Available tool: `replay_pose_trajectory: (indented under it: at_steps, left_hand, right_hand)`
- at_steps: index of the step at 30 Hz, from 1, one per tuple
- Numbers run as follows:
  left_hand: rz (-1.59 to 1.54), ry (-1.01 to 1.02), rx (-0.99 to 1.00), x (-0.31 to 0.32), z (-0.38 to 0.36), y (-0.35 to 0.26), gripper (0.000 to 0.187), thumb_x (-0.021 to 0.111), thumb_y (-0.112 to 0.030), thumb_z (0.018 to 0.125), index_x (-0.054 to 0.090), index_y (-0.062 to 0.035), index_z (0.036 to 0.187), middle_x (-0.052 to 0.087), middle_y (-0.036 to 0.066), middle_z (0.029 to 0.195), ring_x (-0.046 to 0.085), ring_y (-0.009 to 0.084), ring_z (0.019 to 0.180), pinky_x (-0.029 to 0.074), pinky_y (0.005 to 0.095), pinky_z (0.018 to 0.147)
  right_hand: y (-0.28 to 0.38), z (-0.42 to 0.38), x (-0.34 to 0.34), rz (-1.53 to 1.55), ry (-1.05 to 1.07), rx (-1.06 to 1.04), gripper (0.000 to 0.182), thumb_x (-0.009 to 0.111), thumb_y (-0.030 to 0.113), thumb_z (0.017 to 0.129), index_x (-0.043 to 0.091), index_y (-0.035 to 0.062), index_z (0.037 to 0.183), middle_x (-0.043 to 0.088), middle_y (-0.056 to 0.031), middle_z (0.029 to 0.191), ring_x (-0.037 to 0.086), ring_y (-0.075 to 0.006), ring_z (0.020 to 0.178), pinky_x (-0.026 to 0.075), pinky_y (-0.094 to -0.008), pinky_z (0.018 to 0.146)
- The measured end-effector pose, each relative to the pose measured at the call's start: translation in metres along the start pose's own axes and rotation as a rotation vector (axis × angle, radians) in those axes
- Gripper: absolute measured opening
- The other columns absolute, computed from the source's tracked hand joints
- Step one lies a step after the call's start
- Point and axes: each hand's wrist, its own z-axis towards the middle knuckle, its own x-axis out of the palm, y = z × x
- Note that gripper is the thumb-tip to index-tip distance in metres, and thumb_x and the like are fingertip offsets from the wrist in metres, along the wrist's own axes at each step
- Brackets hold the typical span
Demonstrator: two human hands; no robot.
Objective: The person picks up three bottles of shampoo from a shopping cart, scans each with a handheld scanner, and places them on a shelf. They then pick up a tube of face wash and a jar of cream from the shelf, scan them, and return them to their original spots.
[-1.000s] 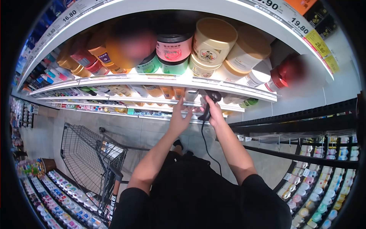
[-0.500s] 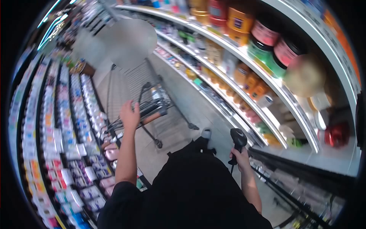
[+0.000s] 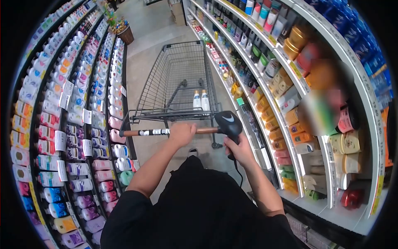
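My left hand (image 3: 183, 135) is closed around the brown handle (image 3: 153, 133) of a wire shopping cart (image 3: 166, 79). In my right hand (image 3: 241, 149) is a black barcode scanner (image 3: 228, 123), held by its grip, its rounded head over the right end of the handle. A dark cord (image 3: 240, 172) hangs below that hand. Two white bottles, a left one (image 3: 196, 101) and a right one (image 3: 205, 101), stand side by side at the near right of the cart basket. Otherwise the basket's wire floor shows.
Tiered shelves of pump bottles (image 3: 78, 145) line the left side. To the right, curved white shelves (image 3: 286, 54) carry jars, tubes and bottles; part is blurred. A brown basket (image 3: 125, 35) stands at the far end of the left shelves. Grey floor (image 3: 159, 16) runs ahead.
My left hand, earlier raised with fingers apart near the cart handle, has closed on it. The scanner has come up beside the handle. My view has turned, bringing the cart straight ahead.
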Motion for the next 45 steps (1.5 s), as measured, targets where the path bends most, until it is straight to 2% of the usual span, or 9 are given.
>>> replay_pose_trajectory:
  at_steps: [5, 10, 20, 22, 26, 28, 33, 37, 45]
  left_hand:
    - [-0.972, -0.055, 0.282, -0.042, -0.027, 0.011, 0.027, 0.057, -0.024, 0.095, 0.069, -0.0018, 0.102, 0.072, 0.012, 0.093, 0.068, 0.0235, 0.088, 0.052, 0.0352, 0.078]
    - [-1.166, -0.123, 0.165, -0.056, 0.073, 0.074, 0.026, 0.060, -0.023, 0.094, 0.068, -0.0025, 0.108, 0.071, 0.010, 0.096, 0.066, 0.0177, 0.089, 0.051, 0.0305, 0.077]
    - [-0.350, 0.615, -0.138, 0.202, 0.286, 0.196, 0.047, 0.058, -0.040, 0.086, 0.065, -0.0030, 0.114, 0.067, 0.019, 0.114, 0.063, 0.0361, 0.107, 0.050, 0.0453, 0.091]
    - [-0.423, 0.559, -0.489, 0.237, 0.294, 0.190, 0.062, 0.066, -0.040, 0.081, 0.055, -0.0003, 0.127, 0.062, 0.022, 0.122, 0.059, 0.0368, 0.115, 0.048, 0.0449, 0.096]
    - [-0.682, 0.567, -0.508, 0.311, 0.304, 0.179, 0.080, 0.076, -0.038, 0.075, 0.043, 0.0043, 0.134, 0.059, 0.024, 0.124, 0.057, 0.0359, 0.118, 0.046, 0.0444, 0.100]
    - [-0.613, 0.287, -0.685, 0.313, 0.303, 0.168, 0.082, 0.082, -0.034, 0.069, 0.045, 0.0080, 0.128, 0.061, 0.025, 0.118, 0.059, 0.0347, 0.115, 0.047, 0.0441, 0.100]
    - [-0.866, 0.313, -0.533, 0.355, 0.304, 0.206, 0.078, 0.090, -0.032, 0.061, 0.052, 0.0081, 0.116, 0.064, 0.023, 0.110, 0.066, 0.0327, 0.100, 0.055, 0.0421, 0.085]
    - [-0.677, 0.249, -0.634, 0.286, 0.303, 0.208, 0.071, 0.089, -0.029, 0.063, 0.055, 0.0079, 0.114, 0.066, 0.021, 0.108, 0.068, 0.0321, 0.096, 0.055, 0.0410, 0.082]
    - [-1.164, 0.484, -0.436, 0.115, 0.302, 0.231, 0.048, 0.075, -0.031, 0.082, 0.058, -0.0059, 0.119, 0.066, 0.009, 0.111, 0.064, 0.0204, 0.100, 0.053, 0.0382, 0.079]
  right_hand:
    - [-0.002, 0.043, 0.034, -0.022, 0.017, 0.151, 0.021, 0.066, 0.015, 0.091, 0.055, 0.0028, 0.104, 0.061, -0.0037, 0.076, 0.056, -0.0101, 0.054, 0.047, -0.0247, 0.050]
    - [-0.004, 0.045, 0.049, 0.009, -0.157, 0.275, 0.019, 0.063, 0.014, 0.092, 0.054, 0.0022, 0.104, 0.059, -0.0054, 0.074, 0.055, -0.0132, 0.051, 0.046, -0.0267, 0.048]
    - [-0.019, 0.017, 0.085, -0.185, -0.467, 0.437, 0.020, 0.064, 0.004, 0.089, 0.052, -0.0004, 0.104, 0.063, -0.0062, 0.081, 0.063, -0.0118, 0.063, 0.054, -0.0250, 0.057]
    - [-0.008, 0.026, 0.102, -0.269, -0.509, 0.521, 0.022, 0.065, -0.001, 0.086, 0.053, -0.0008, 0.104, 0.063, -0.0062, 0.086, 0.063, -0.0108, 0.069, 0.054, -0.0249, 0.060]
    - [-0.012, 0.017, 0.102, -0.179, -0.589, 0.601, 0.019, 0.064, -0.003, 0.085, 0.056, -0.0033, 0.101, 0.064, -0.0061, 0.081, 0.064, -0.0112, 0.067, 0.054, -0.0253, 0.059]
    - [-0.005, 0.023, 0.108, -0.184, -0.638, 0.648, 0.017, 0.066, -0.003, 0.082, 0.059, -0.0045, 0.098, 0.065, -0.0065, 0.081, 0.064, -0.0108, 0.067, 0.054, -0.0248, 0.061]
    - [-0.004, 0.023, 0.111, -0.273, -0.637, 0.649, 0.013, 0.066, -0.002, 0.079, 0.063, -0.0039, 0.091, 0.067, -0.0055, 0.079, 0.064, -0.0098, 0.067, 0.052, -0.0242, 0.061]
    - [0.000, 0.034, 0.119, -0.214, -0.590, 0.698, 0.013, 0.065, -0.003, 0.080, 0.062, -0.0027, 0.093, 0.066, -0.0046, 0.077, 0.063, -0.0096, 0.066, 0.051, -0.0242, 0.061]
    - [-0.020, 0.033, 0.133, -0.234, -0.559, 0.394, 0.020, 0.067, 0.001, 0.083, 0.056, -0.0002, 0.100, 0.065, -0.0039, 0.079, 0.063, -0.0087, 0.064, 0.051, -0.0243, 0.058]
